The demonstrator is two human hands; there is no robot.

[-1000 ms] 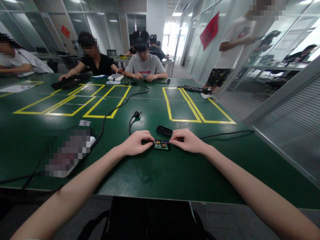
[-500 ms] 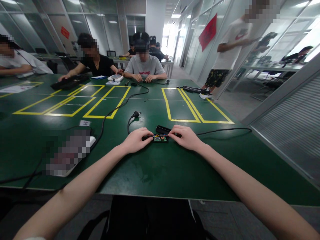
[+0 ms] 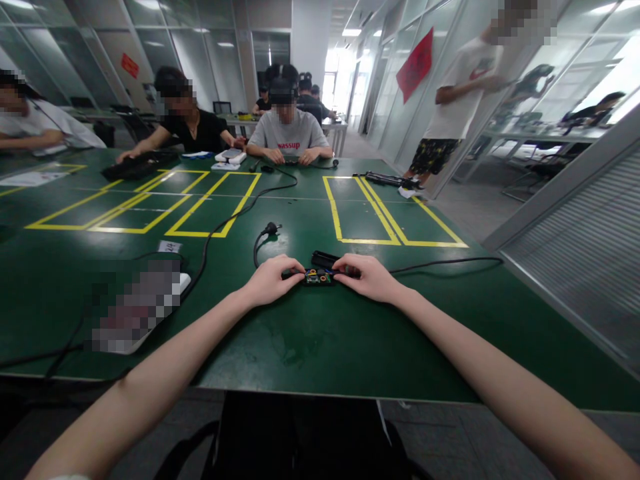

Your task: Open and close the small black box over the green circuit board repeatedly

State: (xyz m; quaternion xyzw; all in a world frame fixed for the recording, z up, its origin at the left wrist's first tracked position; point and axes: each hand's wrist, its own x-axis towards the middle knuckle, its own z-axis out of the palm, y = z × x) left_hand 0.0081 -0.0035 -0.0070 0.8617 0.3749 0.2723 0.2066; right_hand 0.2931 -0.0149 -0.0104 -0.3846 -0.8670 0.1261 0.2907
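Between my hands lies a small green circuit board [image 3: 319, 277] with copper coils, sitting in a black casing. My left hand [image 3: 277, 280] pinches the left end of this casing with thumb and fingers. At its right end, my right hand [image 3: 369, 277] grips with thumb and fingertips. Just behind the board rests a long black cover [image 3: 325, 259], partly hidden by my right fingers. A black cable [image 3: 450, 261] runs off to the right from beside my right hand.
A plug [image 3: 271, 229] on a short cord lies beyond my left hand. On the left are a white-edged device [image 3: 184, 287] with a blurred screen and a long black cable [image 3: 204, 257]. Yellow tape [image 3: 370, 241] marks the green table [image 3: 280, 347]. People sit across it.
The circuit board has sunk lower into the black casing, and its green front edge shows less. Both my hands have shifted slightly, with the fingers still at the two ends.
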